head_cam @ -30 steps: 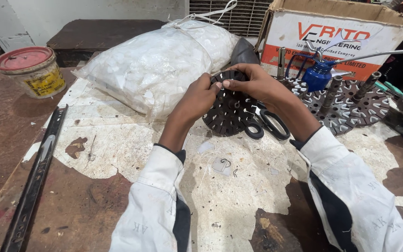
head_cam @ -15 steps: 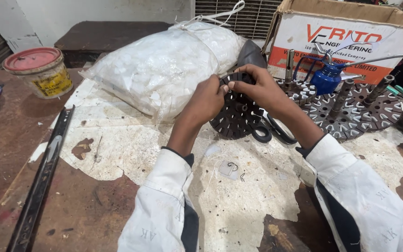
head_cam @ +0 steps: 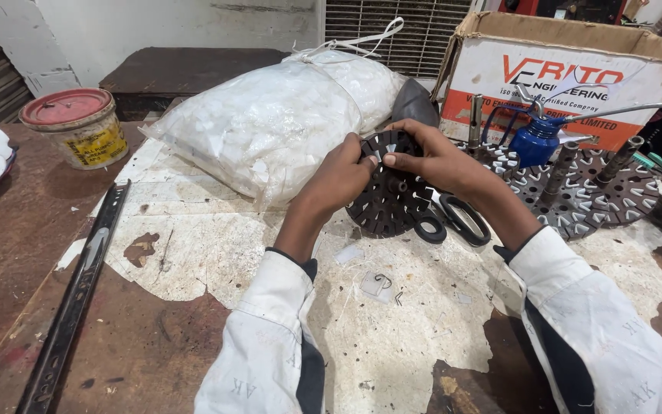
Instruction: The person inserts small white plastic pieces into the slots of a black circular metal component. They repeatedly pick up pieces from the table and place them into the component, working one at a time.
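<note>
Worn workbench [head_cam: 193,253], flaking white top. Big white plastic sack [head_cam: 270,123] behind the hands, cardboard box [head_cam: 561,69] far right, red-lidded tin [head_cam: 78,126] far left, long metal rail [head_cam: 78,291] along the left edge. More slotted discs [head_cam: 599,192] and blue oil can [head_cam: 534,142] at right. Black slotted round core [head_cam: 388,188] tilted up near bench centre, lower edge resting by scissors [head_cam: 453,218]. Left hand [head_cam: 339,176] gripping core's left rim, thumb on face. Right hand [head_cam: 438,157] over top rim, pinching small white slip [head_cam: 377,156] at a slot. Best done: core braced firm with left, slip squared to slot, slid straight, no creasing.
</note>
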